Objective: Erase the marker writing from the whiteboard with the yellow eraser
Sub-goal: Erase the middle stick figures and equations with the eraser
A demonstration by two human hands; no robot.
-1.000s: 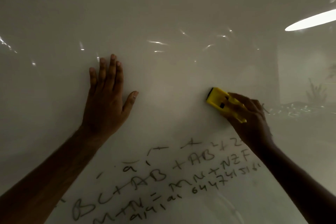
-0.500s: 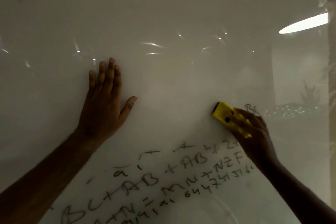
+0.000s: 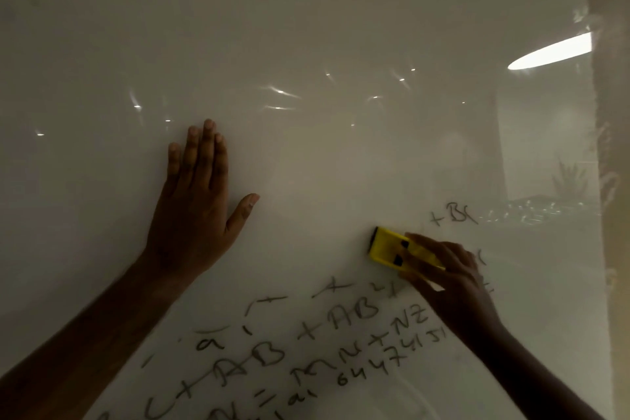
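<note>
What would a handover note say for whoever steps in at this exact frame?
Left hand: open, palm flat on the whiteboard, bracing it, holding nothing.
Right hand: grip closed around the yellow eraser, pad against the board, right of centre.
Done: the upper board reads clean.
Left: the lines of marker writing below and left of the eraser, the faint broken strokes above them, and the "+BC" fragment just above and right of the eraser. Some writing runs off the bottom edge of the view.
</note>
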